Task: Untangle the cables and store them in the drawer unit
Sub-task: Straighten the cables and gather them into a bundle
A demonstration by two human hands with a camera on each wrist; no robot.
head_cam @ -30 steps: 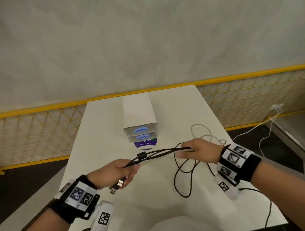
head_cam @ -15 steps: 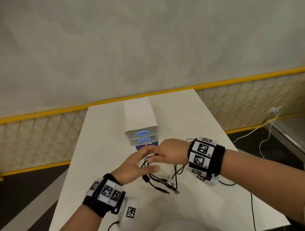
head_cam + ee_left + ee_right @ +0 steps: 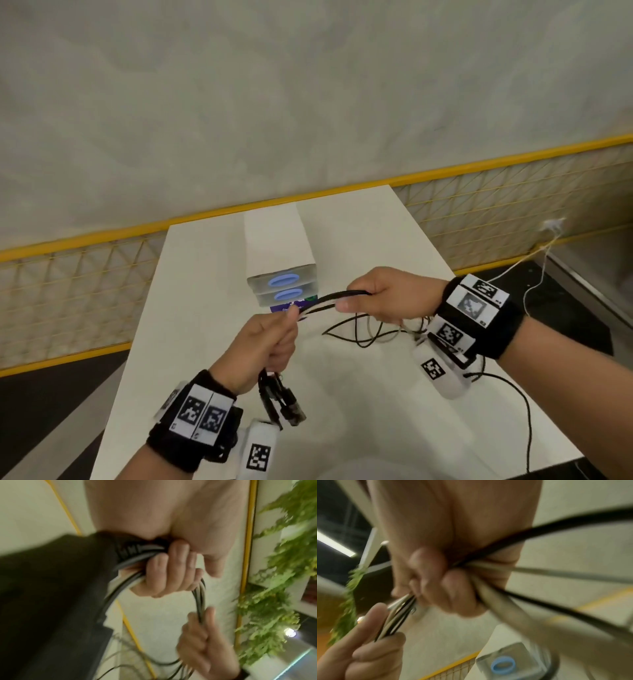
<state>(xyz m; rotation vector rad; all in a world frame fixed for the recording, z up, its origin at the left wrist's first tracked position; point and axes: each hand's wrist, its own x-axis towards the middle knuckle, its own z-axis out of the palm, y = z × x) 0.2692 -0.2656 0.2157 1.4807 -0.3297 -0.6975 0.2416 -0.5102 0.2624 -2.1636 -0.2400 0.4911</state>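
A bundle of black and grey cables (image 3: 329, 301) stretches between both hands above the white table (image 3: 191, 308). My left hand (image 3: 267, 342) grips one end in a fist, and the plugs (image 3: 284, 401) hang below it. My right hand (image 3: 380, 296) grips the bundle further along, and loose loops (image 3: 363, 332) trail under it onto the table. The left wrist view shows the fingers (image 3: 168, 569) curled round the cables (image 3: 199, 596). In the right wrist view the fist (image 3: 443, 582) clamps black and grey strands (image 3: 539, 572). The white drawer unit (image 3: 274, 246) with blue oval handles stands just behind the hands, its drawers closed.
A yellow mesh fence (image 3: 68, 284) runs behind the table. A white cord (image 3: 537, 260) hangs from the fence at the right. A thin black wire (image 3: 524, 418) runs from my right wrist device across the table's near right corner.
Half a second ago both hands were low over the tangle on the table. Now they have lifted the bundle, the left gripping the plug end, the right gripping further along.
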